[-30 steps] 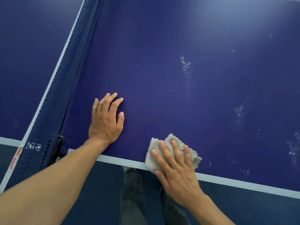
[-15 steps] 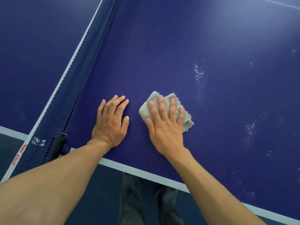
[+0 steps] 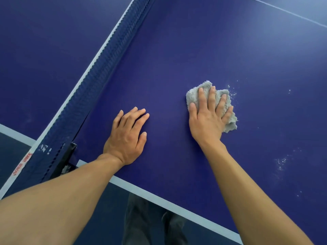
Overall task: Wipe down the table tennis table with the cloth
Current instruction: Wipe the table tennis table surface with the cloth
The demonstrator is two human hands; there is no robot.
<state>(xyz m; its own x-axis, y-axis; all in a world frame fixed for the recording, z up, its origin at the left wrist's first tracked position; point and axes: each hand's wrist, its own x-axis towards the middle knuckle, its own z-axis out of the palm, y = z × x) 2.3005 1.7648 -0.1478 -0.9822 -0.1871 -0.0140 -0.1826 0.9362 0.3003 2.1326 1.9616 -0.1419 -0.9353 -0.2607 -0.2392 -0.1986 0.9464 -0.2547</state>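
**Loose grit at the cloth's edge, net close on my left**

The fingers (image 3: 201, 98) of my right hand (image 3: 207, 124) lay straight and spread on top of the cloth (image 3: 192, 96). They pressed it flat to the counter (image 3: 194, 50) rather than curling round it. The grey wad sat under my palm, out on the blue surface and well in from the near side. My left hand (image 3: 125, 137) lay flat beside it, well apart from the cloth, holding nothing and taking my weight.

With only a flat press, I judged the cloth could bunch up or slide out from under my palm, since its lower right corner stuck out loose. White specks (image 3: 231, 93) lay just beside its far right side, and a quick sideways stroke might have scattered them instead of gathering them. A second patch of specks (image 3: 281, 162) lay nearer to me on the right, not yet wiped. Dragging either lot over the white edge line (image 3: 159, 193) would have dropped it onto my trousers (image 3: 141, 223) below.

A stroke to the left would have met my own left hand first. Beyond it were the net (image 3: 99, 68), running on a slant, and its clamp (image 3: 69, 156) near my left wrist. To the right, and away toward the thin white line (image 3: 286, 12), the counter lay open for long passes
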